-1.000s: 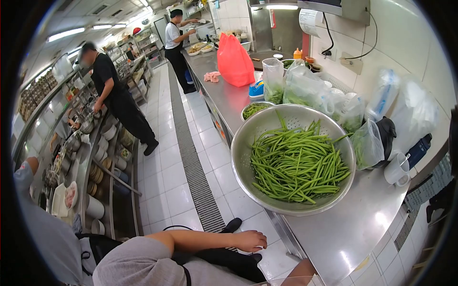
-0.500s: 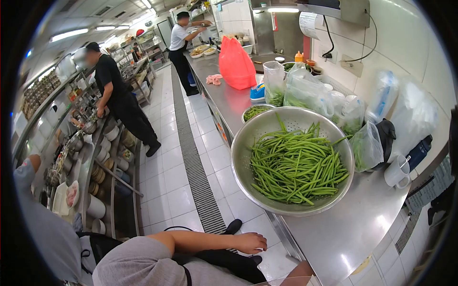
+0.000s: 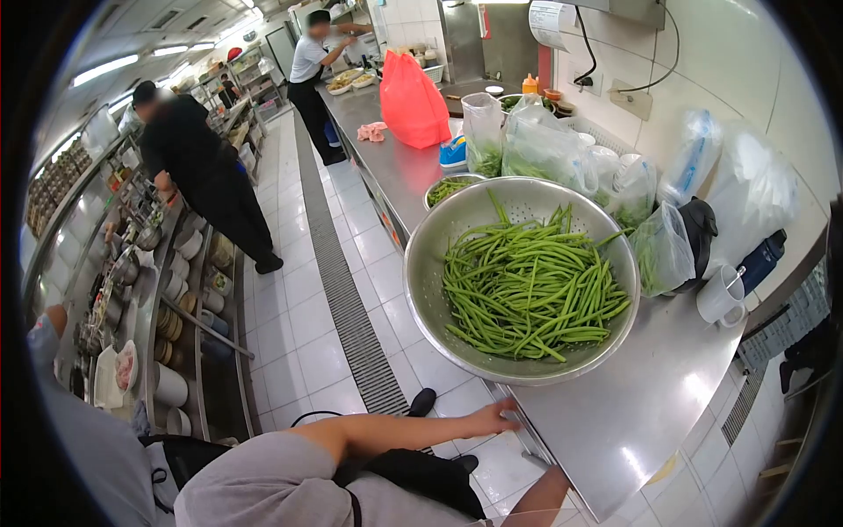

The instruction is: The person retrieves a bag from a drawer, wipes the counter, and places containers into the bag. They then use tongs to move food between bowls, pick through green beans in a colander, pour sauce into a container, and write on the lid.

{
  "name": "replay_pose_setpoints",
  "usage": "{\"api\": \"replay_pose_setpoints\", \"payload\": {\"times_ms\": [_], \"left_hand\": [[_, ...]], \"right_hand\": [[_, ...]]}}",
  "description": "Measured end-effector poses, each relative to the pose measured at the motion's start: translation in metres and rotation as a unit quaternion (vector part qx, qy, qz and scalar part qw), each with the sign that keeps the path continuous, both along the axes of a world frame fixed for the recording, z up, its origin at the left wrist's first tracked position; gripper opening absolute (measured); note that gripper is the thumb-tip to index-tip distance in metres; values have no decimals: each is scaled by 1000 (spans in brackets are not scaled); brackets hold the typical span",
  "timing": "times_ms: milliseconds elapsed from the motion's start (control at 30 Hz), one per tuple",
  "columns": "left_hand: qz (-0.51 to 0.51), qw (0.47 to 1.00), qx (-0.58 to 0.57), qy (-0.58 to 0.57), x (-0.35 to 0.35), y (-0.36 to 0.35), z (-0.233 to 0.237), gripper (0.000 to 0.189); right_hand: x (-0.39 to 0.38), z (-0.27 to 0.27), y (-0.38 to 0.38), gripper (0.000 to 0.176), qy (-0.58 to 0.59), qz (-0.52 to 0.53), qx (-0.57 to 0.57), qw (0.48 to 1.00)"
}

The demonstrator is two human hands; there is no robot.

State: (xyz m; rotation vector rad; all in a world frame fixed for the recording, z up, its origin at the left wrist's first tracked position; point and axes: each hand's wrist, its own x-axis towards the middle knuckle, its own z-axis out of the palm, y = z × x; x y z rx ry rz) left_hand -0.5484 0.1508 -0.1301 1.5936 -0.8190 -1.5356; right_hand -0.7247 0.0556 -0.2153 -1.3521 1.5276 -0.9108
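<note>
1. Left hand (image 3: 493,415): at 6 o'clock in view, reaching across the body to the front edge of the counter (image 3: 632,413). Fingers stretched out and close together, pinching nothing; tips at or just on the edge, contact blurred.
2. Right hand: out of view; only a forearm (image 3: 540,496) at the bottom edge. Finger state: cannot tell.
3. Colander (image 3: 428,263): on the counter, overhanging the front edge, at 12 to 1 o'clock from the left fingertips, near but apart. Filled with beans (image 3: 527,290); long axis mostly 9 to 3 o'clock, a few stems up toward 12.
4. Nearer hand: the left.
5. Around the colander: bowl (image 3: 448,186) of beans at 11 o'clock, touching or just behind the rim; clear bags (image 3: 544,149) of greens at 12 to 2; mug (image 3: 720,297) at 3.
6. Change from 1.0 s ago: left hand then lower and well short of the counter, over the floor; now extended up to the edge below the colander. Colander and beans unmoved on the counter.
</note>
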Motion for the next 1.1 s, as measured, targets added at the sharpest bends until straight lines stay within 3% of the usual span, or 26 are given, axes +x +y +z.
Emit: {"api": "replay_pose_setpoints", "payload": {"times_ms": [33, 100, 200, 267, 300, 333, 400, 433, 567, 700, 767, 800, 867, 900, 967, 1100], "left_hand": [[-2, 1000, -1, 3, -3, -9, -4, 49], [96, 979, 72, 163, -2, -23, -12, 69], [14, 968, 71, 239, 5, -25, -24, 81], [0, 968, 96, 231, 11, -18, -6, 86], [-11, 968, 119, 219, 16, -13, 3, 91], [-15, 969, 118, 218, 18, -6, 9, 91], [-93, 977, 154, 118, 21, 7, 15, 99], [-109, 963, 185, 163, 21, 10, 7, 105], [-145, 957, 165, 189, 20, 19, 16, 104], [-157, 960, 157, 172, 24, 20, 24, 102], [-136, 968, 127, 171, 31, 18, 23, 96], [-139, 967, 124, 170, 30, 17, 21, 96], [-51, 969, 133, 203, 27, 18, 17, 90], [-53, 968, 135, 205, 30, 20, 18, 90], [-48, 928, 125, 348, 42, 22, 23, 92], [-40, 935, 128, 327, 47, 31, 31, 91]], "right_hand": [[3, 2, 5, 33, -16, 2, -1, 1000], [14, 13, 22, 33, -69, 19, 6, 997], [54, 48, 67, 33, -236, 88, 40, 967], [64, 82, 88, 45, -371, 122, 20, 920], [59, 57, 88, 63, -398, 163, 24, 902], [57, 66, 84, 63, -398, 160, 20, 903], [52, 83, 77, 67, -456, 230, 127, 850], [49, 69, 72, 80, -435, 272, 204, 834], [40, 75, 69, 93, -396, 324, 265, 817], [40, 83, 69, 100, -377, 353, 254, 818], [39, 91, 62, 98, -478, 357, 315, 738], [44, 96, 61, 98, -477, 356, 311, 741], [56, 104, 66, 95, -313, 396, 148, 851], [60, 103, 65, 94, -358, 364, 219, 832], [68, 103, 63, 93, -352, 356, 234, 833], [79, 98, 62, 90, -372, 354, 265, 816]]}}
